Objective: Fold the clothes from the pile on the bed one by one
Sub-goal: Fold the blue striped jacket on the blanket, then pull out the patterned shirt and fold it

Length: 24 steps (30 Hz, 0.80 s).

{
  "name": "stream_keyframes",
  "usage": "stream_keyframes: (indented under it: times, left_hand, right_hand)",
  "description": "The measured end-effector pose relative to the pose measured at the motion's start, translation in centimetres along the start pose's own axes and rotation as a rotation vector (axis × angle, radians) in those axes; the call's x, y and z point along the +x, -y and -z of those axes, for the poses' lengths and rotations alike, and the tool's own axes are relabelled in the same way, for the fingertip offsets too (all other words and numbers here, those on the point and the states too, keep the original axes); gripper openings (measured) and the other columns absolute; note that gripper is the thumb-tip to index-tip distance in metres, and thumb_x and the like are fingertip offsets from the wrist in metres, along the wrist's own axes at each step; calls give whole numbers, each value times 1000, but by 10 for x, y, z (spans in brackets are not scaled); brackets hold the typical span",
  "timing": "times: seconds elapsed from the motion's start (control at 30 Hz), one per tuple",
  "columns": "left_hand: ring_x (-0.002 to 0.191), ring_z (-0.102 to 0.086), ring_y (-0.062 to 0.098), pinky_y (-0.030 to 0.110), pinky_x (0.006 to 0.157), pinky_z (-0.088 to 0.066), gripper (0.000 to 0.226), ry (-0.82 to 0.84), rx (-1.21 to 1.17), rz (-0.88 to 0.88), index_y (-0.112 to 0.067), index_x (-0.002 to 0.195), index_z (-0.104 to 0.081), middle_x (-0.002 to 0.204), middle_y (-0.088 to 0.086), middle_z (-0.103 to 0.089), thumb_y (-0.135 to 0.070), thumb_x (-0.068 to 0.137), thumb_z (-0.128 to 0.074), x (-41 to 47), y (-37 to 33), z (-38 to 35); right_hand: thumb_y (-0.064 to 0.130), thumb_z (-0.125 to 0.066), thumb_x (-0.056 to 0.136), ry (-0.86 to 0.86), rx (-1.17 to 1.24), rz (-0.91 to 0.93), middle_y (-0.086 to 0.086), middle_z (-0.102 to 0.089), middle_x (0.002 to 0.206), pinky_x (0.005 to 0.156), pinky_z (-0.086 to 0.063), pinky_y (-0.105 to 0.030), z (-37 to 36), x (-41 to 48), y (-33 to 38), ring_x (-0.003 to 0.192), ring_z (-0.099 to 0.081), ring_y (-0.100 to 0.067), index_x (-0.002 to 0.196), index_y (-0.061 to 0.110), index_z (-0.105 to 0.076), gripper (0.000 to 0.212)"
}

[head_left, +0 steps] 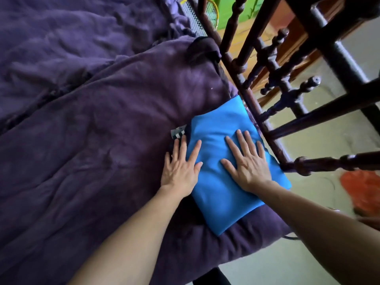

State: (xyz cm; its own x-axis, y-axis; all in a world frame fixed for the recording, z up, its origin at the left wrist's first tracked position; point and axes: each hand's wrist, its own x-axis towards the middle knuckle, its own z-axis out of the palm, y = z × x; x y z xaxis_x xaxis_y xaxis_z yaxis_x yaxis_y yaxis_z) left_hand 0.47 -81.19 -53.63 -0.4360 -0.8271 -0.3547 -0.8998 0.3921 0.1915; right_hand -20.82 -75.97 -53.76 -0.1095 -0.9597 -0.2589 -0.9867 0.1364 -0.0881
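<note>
Purple duvet (82, 140) covers the bed, rumpled, spreading away from the wooden bed rail (253, 103). Rail is dark turned wood with spindles. Blue garment (218, 194) lies on the duvet right against the rail: folded into a flat rectangle, plain bright blue, smooth, no print visible, one corner poking past the rail. Right hand (246, 167) lies flat on the garment on the side nearer the rail, fingers straight and spread, pressing down. Left hand (181, 169) is flat on the garment edge farther from the rail, fingers spread, partly on dark cloth beneath. Dark garment (202, 50) sits bunched against the rail, farther along it. Striped fabric (177, 133) peeks from under the blue, on its side away from the rail.
</note>
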Motion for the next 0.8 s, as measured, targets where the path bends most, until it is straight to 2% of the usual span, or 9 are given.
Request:
stream_keyframes:
  times: [0.13,0.23,0.33,0.43,0.5,0.53,0.63,0.8]
  left_hand:
    - [148,4,29,49,115,-17,67,32,0,-3,-33,149,18,160,12,11,-47,100,-26,-6,1,7]
    - [146,-8,30,46,112,-23,67,43,-43,40,-29,152,2,160,12,-1,-42,99,-36,-31,13,26]
    - [131,-36,28,42,101,-35,49,94,-117,146,-24,143,-33,147,6,-33,-38,97,-42,-87,40,42]
    - [114,-53,27,40,91,-43,34,145,-200,270,-21,125,-51,126,4,-52,-35,95,-45,-160,81,47]
    - [110,-57,27,38,86,-46,30,156,-273,365,-21,120,-55,120,4,-59,-34,95,-46,-213,113,47]
    - [109,-58,27,37,84,-47,28,147,-299,411,-21,118,-56,118,4,-61,-34,95,-46,-239,129,47]
    - [106,-61,27,34,79,-48,25,88,-336,525,-22,115,-58,114,4,-66,-33,95,-47,-320,177,43]
    - [103,-63,27,33,75,-48,23,32,-366,666,-25,112,-59,109,4,-68,-34,95,-46,-459,246,35]
  right_hand:
    - [73,-7,90,33,-19,5,4,2,162,119,-2,-48,2,-1,2,148,13,-14,152,39,1,72]
    - [64,-16,94,79,-99,-40,-3,-4,162,117,-4,-51,22,-3,14,149,3,-23,154,31,-6,69]
    - [43,-42,97,27,-98,0,-9,-21,158,115,-10,-54,53,-16,55,147,-13,-29,148,21,-31,57]
    - [30,-61,88,-57,21,209,-14,-55,133,101,-35,-50,74,-44,121,127,-48,-34,122,14,-61,38]
    - [31,-60,87,-7,55,295,-9,-65,112,88,-44,-43,78,-69,172,109,-59,-33,112,15,-66,31]
    - [34,-56,90,41,56,324,-7,-65,109,85,-45,-40,78,-81,198,106,-59,-31,112,16,-65,30]
    - [38,-43,95,152,8,409,-3,-64,110,78,-45,-36,71,-117,273,102,-61,-29,107,19,-59,28]
    - [37,-48,91,255,-24,522,-5,-66,111,74,-45,-36,61,-177,398,100,-62,-33,105,19,-58,25]
